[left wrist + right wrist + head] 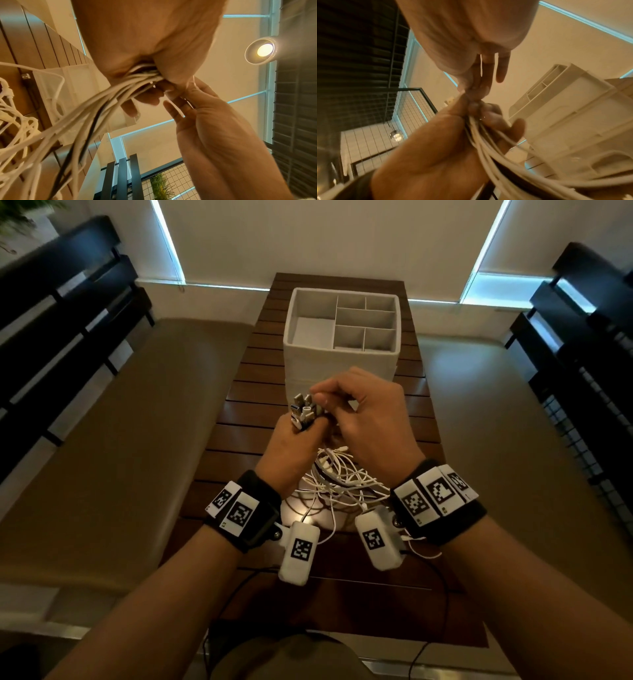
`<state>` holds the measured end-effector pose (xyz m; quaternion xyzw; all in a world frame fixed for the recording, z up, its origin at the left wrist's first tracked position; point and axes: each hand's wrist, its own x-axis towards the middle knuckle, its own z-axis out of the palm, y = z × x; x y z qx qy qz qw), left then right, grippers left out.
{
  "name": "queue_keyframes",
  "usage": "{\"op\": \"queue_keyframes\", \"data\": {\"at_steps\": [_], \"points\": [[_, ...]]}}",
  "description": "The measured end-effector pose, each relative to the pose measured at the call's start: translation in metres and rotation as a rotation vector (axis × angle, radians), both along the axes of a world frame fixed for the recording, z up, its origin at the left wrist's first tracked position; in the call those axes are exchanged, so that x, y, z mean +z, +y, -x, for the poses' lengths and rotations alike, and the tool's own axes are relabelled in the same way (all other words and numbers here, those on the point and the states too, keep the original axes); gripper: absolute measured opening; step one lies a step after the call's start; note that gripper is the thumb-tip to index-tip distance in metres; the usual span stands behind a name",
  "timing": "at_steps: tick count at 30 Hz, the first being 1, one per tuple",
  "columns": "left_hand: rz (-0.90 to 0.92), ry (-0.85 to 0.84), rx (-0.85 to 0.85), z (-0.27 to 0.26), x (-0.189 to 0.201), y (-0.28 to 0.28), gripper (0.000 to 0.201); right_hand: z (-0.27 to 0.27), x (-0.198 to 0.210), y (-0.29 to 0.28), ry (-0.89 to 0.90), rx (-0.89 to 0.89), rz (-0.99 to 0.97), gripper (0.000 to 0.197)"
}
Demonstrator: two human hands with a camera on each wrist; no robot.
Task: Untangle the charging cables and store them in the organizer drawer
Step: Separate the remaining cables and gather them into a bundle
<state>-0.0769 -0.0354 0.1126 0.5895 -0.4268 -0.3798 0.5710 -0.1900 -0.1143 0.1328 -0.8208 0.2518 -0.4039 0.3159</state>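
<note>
While bunched, cables (pixel 337 474) in left hand (pixel 291 446)

The scene is viewed from head height, forward and down, with the fingers of the left hand (pixel 291 440) and right hand (pixel 363 412) mid-frame. From each wrist the fingers are viewed very closely from beneath, facing up toward the ceiling. The cables (pixel 106 97) and organizer (pixel 573 108) are shared by all views.

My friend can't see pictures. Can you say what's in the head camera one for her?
A left hand grips a bunch of cable plugs while the right hand pinches one. White cables hang tangled onto a wooden table, and a white box with dividers stands behind.
</note>
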Motion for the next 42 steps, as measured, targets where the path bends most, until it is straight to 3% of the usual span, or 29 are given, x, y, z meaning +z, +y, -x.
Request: {"op": "queue_keyframes", "data": {"at_steps": [7, 14, 18, 23, 31, 35, 39, 42], "points": [[0.027, 0.12, 0.033, 0.008, 0.01, 0.006, 0.036, 0.011, -0.01, -0.001, 0.098, 0.024, 0.108, 0.026], [0.002, 0.153, 0.022, 0.01, 0.005, 0.004, 0.037, 0.017, 0.004, -0.005, 0.221, 0.087, 0.09, 0.024], [0.019, 0.137, 0.041, 0.006, 0.004, -0.002, 0.041, 0.016, 0.01, -0.003, 0.164, 0.107, 0.066, 0.018], [-0.013, 0.087, 0.001, 0.005, -0.007, -0.003, 0.044, 0.015, 0.013, -0.006, 0.338, 0.14, 0.122, 0.023], [-0.006, 0.055, -0.061, 0.001, -0.011, 0.002, 0.047, 0.011, 0.017, -0.01, 0.436, 0.187, 0.152, 0.019], [0.001, 0.064, -0.117, 0.002, -0.011, 0.005, 0.061, 0.013, 0.023, -0.016, 0.421, 0.315, 0.077, 0.018], [0.029, 0.109, -0.073, 0.004, -0.009, 0.004, 0.045, 0.012, 0.032, -0.017, 0.448, 0.385, 0.067, 0.015], [-0.005, 0.111, -0.058, -0.002, -0.017, 0.001, 0.046, 0.014, 0.033, -0.016, 0.408, 0.382, -0.014, 0.015]]}}
